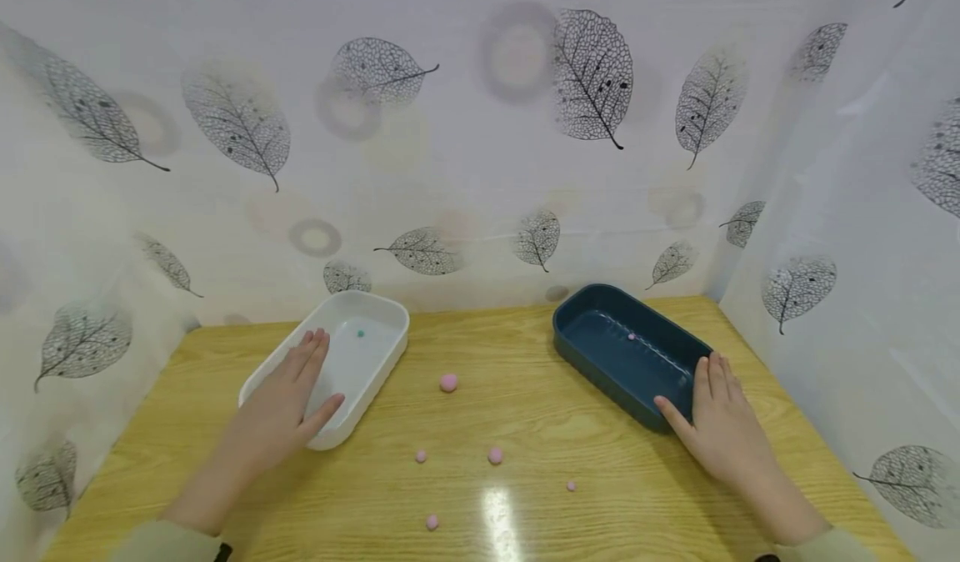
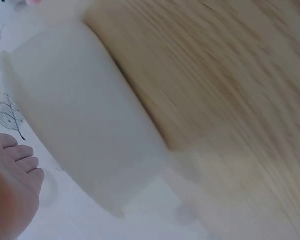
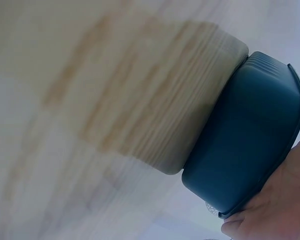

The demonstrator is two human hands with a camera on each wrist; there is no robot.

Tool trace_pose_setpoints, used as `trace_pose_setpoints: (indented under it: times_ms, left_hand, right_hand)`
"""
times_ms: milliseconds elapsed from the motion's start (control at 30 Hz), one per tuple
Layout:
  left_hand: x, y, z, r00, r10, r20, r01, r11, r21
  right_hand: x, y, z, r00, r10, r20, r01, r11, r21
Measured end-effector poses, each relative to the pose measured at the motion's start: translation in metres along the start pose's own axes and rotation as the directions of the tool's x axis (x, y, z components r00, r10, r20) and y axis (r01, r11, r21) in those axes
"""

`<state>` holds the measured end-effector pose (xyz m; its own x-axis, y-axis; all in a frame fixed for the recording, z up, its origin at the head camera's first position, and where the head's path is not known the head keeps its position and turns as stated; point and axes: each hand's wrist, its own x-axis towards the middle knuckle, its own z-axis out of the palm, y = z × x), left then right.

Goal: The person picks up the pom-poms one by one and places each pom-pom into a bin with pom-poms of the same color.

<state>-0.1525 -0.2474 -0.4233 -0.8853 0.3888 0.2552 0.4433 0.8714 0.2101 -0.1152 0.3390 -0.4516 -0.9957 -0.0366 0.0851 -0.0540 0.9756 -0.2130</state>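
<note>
My left hand (image 1: 279, 416) lies over the left side of a white tray (image 1: 358, 374), fingers straight and thumb spread. In the left wrist view a gap shows between its fingertips and the tray's outer wall. Inside the white tray sits a tiny teal ball (image 1: 361, 333). At the near right corner of a dark blue tray (image 1: 618, 358), my right hand (image 1: 722, 433) rests on the rim with straight fingers and the thumb out to the left. That tray holds a tiny pink ball (image 1: 632, 337). Neither hand appears to grip anything.
Several pink balls of different sizes lie on the wooden table (image 1: 510, 353) between the trays. The largest ball (image 1: 448, 383) is farthest back; a small ball (image 1: 432, 522) lies near the front. Leaf-patterned curtains (image 1: 465, 170) enclose the back and sides.
</note>
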Motion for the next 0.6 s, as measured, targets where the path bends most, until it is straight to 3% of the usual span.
trace_pose_setpoints:
  times_ms: [200,333,600]
  left_hand:
    - [0.014,0.025,0.007,0.996,0.068,-0.057,-0.069,0.998,-0.002]
    - [0.022,0.039,0.013,0.993,0.082,-0.080,-0.084,0.996,-0.016]
    - [0.039,0.059,0.030,0.984,0.129,-0.119,-0.138,0.988,-0.064]
  right_hand:
    - [0.000,0.001,0.001,1.000,-0.006,-0.007,0.006,1.000,-0.001]
    - [-0.001,0.000,0.000,1.000,-0.007,-0.018,0.007,1.000,-0.004]
    - [-0.001,-0.003,-0.002,1.000,-0.007,-0.022,0.007,1.000,0.001]
